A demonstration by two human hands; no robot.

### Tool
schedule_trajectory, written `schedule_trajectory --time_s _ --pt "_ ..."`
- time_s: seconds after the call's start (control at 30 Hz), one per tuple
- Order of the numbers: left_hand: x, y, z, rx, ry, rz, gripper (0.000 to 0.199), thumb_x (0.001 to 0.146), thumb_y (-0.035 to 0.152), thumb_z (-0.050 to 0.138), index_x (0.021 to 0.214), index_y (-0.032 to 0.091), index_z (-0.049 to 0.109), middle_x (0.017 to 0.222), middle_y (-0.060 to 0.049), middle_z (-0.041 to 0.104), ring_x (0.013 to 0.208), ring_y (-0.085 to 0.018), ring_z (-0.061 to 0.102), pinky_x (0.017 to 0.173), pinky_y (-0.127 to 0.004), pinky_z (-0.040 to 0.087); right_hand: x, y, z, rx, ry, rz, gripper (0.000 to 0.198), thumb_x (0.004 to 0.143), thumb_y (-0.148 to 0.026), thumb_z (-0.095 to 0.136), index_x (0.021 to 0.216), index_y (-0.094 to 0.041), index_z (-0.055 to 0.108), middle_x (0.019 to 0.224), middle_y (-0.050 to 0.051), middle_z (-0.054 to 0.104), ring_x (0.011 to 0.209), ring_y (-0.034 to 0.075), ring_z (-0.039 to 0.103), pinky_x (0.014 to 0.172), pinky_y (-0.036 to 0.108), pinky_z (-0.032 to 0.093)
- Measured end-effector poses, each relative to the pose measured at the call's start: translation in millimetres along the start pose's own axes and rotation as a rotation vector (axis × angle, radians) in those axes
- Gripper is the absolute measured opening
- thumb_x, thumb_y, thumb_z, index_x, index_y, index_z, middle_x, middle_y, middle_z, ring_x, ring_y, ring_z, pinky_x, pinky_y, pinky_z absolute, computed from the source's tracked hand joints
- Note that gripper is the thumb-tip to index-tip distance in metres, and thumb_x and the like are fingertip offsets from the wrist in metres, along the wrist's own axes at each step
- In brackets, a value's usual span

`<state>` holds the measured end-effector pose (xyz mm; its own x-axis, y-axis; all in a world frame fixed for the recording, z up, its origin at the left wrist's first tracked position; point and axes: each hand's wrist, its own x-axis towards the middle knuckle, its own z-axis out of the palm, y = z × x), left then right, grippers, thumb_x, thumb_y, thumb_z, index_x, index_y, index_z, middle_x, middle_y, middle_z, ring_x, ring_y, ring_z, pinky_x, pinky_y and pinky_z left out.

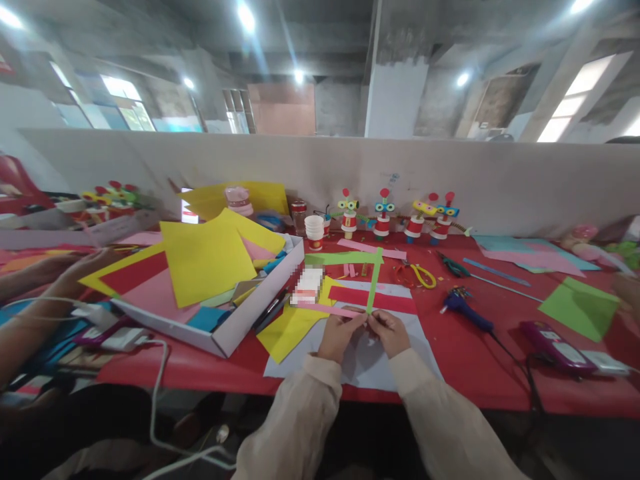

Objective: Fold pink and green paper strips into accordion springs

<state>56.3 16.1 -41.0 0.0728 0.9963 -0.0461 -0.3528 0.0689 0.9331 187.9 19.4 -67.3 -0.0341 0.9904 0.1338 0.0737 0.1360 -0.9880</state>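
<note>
Red across the table (480, 377), white over the paper sheet (363, 365) upon it.
Pinching nearly closed with left hand (340, 333) and right hand (390, 333), fingertips meeting at the near end of a green strip (375, 283), long axis running away, equally near both; alongside a pink strip (325, 308), reaching leftward, nearer the left, unclear whether gripped.

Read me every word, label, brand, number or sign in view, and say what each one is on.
Nothing is legible.
Small blue marks on the long pale partition: too small and blurred to read.
White rectangular item with a reddish band: pixelated, unreadable.
</note>
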Motion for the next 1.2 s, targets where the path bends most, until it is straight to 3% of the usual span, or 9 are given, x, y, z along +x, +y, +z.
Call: schedule_trajectory --time_s 0.17,0.33,0.57,0.83,1.03,1.2 --pt "1 -1 -3 -0.065 -0.046 -0.001 0.025 0.059 0.031 0.073 0.051 0.012 0.061 0.049 -0.001 0.054 0.049 -0.011 0.049 0.051 -0.025 0.039 -2 -5 6 0.039 -0.004 0.004 0.027 0.068 -0.047 0.062 0.062 -0.02 0.061 0.051 -0.001 0.059 0.043 0.012 0.051 0.044 0.025 0.041" --pt "7 -6 -8 -0.099 -0.042 -0.024 0.023 0.059 0.032 0.073 0.064 0.01 0.066 0.054 -0.003 0.058 0.052 -0.012 0.052 0.053 -0.025 0.041 -5 -8 11 0.082 -0.026 -0.013 0.022 0.06 -0.037 0.071 0.071 -0.021 0.06 0.061 -0.002 0.062 0.053 0.013 0.054 0.052 0.025 0.044" --pt "9 -11 -10 -0.103 -0.041 -0.03 0.022 0.057 0.029 0.075 0.066 0.011 0.067 0.056 -0.002 0.058 0.052 -0.01 0.051 0.053 -0.023 0.04 -5 -7 10 0.076 -0.006 -0.023 0.019 0.066 -0.038 0.066 0.065 -0.021 0.057 0.055 -0.004 0.056 0.048 0.011 0.05 0.05 0.024 0.043" --pt "7 -9 -7 -0.064 -0.004 0.005 0.024 0.055 0.027 0.077 0.072 0.012 0.069 0.067 -0.006 0.065 0.064 -0.015 0.058 0.061 -0.026 0.046 -3 0 9 0.066 0.04 -0.046 0.021 0.068 -0.04 0.063 0.061 -0.022 0.055 0.05 -0.004 0.054 0.044 0.012 0.049 0.045 0.024 0.04" --pt "4 -5 -2 -0.015 0.07 0.012 0.025 0.053 0.026 0.077 0.073 0.011 0.07 0.069 -0.007 0.067 0.065 -0.017 0.06 0.062 -0.028 0.048 0 1 9 0.109 0.101 -0.089 0.02 0.063 -0.035 0.067 0.076 -0.023 0.058 0.073 0.001 0.065 0.068 0.016 0.06 0.065 0.029 0.049" --pt "5 -4 -1 -0.018 0.047 0.016 0.023 0.053 0.023 0.077 0.072 0.013 0.068 0.065 -0.004 0.066 0.062 -0.015 0.059 0.061 -0.027 0.048 -1 -2 10 0.131 0.122 -0.068 0.02 0.063 -0.035 0.067 0.075 -0.021 0.06 0.068 0.002 0.065 0.064 0.017 0.06 0.062 0.03 0.05"
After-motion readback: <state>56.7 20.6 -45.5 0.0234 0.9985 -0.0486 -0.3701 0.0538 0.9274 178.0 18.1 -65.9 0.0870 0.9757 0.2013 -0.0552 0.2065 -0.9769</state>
